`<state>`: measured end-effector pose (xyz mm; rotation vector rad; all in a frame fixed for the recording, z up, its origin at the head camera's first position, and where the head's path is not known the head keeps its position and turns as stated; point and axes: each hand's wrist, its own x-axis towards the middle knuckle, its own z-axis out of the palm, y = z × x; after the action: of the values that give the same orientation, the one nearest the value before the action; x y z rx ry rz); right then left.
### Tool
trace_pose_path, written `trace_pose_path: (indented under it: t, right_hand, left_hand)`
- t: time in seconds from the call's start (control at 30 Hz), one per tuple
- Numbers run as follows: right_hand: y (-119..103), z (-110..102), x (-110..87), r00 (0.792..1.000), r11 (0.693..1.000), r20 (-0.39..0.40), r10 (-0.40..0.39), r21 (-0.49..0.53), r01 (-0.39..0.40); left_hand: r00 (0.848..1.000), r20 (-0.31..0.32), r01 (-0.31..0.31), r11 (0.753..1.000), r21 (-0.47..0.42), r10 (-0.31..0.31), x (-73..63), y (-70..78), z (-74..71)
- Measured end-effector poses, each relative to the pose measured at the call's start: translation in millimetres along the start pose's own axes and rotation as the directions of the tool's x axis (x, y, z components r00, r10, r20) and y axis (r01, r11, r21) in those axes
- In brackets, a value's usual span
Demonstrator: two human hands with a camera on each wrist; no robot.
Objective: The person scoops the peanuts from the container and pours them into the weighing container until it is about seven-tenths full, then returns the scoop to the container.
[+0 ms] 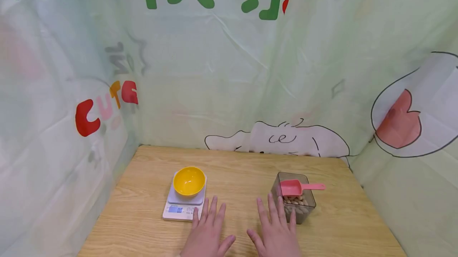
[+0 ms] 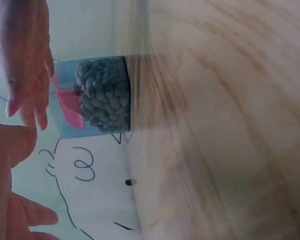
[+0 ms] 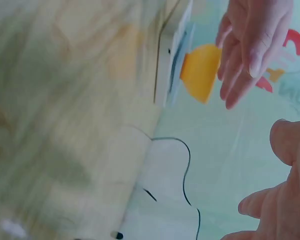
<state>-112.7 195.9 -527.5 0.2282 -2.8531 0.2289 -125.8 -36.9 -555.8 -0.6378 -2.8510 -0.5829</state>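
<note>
My left hand (image 1: pixel 208 231) is spread with straight fingers in front of a white kitchen scale (image 1: pixel 179 212), its fingertips overlapping the scale's near right corner in the head view. On the scale sits a yellow bowl (image 1: pixel 189 181), and the display shows zeros. My right hand (image 1: pixel 276 231), fingers likewise spread, is nearest to a clear grey container (image 1: pixel 307 213) of pistachio-like nuts (image 1: pixel 295 200). A pink scoop (image 1: pixel 291 188) lies in the container's top, its handle sticking out over the right rim. Neither hand holds anything. Whether the fingertips touch the scale or container, I cannot tell.
The wooden table (image 1: pixel 239 177) carries the scale at left and the container at right, with bare wood between them. Printed curtains (image 1: pixel 214 90) close it off at the back and on both sides.
</note>
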Motion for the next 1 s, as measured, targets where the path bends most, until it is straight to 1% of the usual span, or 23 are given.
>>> trace_pose_path:
  t: [0.07,0.17,0.37,0.5,0.57,0.67,0.73,0.8,0.83,0.9,1.0]
  right_hand:
    - [4.0,-6.4,3.3,1.0,1.0,-0.006,0.003,-0.005,-0.003]
    - [10.6,-17.4,8.2,1.0,0.999,0.004,0.027,0.021,-0.027]
    - [28.1,-40.0,17.8,0.994,0.991,0.033,0.101,0.081,-0.103]
    - [45.7,-51.3,24.1,0.989,0.984,0.056,0.14,0.105,-0.145]
    - [55.5,-55.8,28.3,0.985,0.98,0.066,0.158,0.11,-0.165]
    - [70.3,-62.2,34.8,0.978,0.972,0.081,0.191,0.124,-0.2]
    - [80.6,-64.8,39.3,0.973,0.965,0.09,0.215,0.134,-0.225]
    - [91.9,-66.1,44.5,0.968,0.961,0.106,0.228,0.134,-0.241]
    - [97.7,-65.2,47.3,0.967,0.961,0.105,0.23,0.134,-0.243]
    - [109.7,-64.2,51.3,0.966,0.959,0.102,0.237,0.132,-0.25]
    - [123.6,-64.1,57.6,0.963,0.955,0.108,0.246,0.14,-0.259]
  left_hand:
    - [1.0,-0.009,-0.029,1.0,-0.006,0.029,4.5,2.6,-0.7]
    - [0.998,-0.021,-0.066,0.998,-0.025,0.065,12.0,6.8,-2.4]
    - [0.996,-0.008,-0.092,0.99,-0.105,0.091,28.8,18.1,-5.0]
    - [0.992,-0.023,-0.124,0.984,-0.129,0.122,43.6,27.7,-3.8]
    - [0.988,-0.054,-0.151,0.982,-0.117,0.146,51.7,32.4,-1.9]
    - [0.976,-0.118,-0.198,0.973,-0.115,0.185,64.2,38.8,1.9]
    - [0.965,-0.157,-0.232,0.964,-0.129,0.211,72.6,42.0,5.0]
    - [0.958,-0.177,-0.253,0.956,-0.149,0.226,80.8,44.6,8.4]
    - [0.958,-0.174,-0.256,0.954,-0.157,0.228,84.7,45.6,9.7]
    - [0.964,-0.148,-0.247,0.952,-0.182,0.222,92.5,48.4,13.1]
    - [0.976,-0.093,-0.214,0.952,-0.217,0.198,104.7,51.1,16.2]
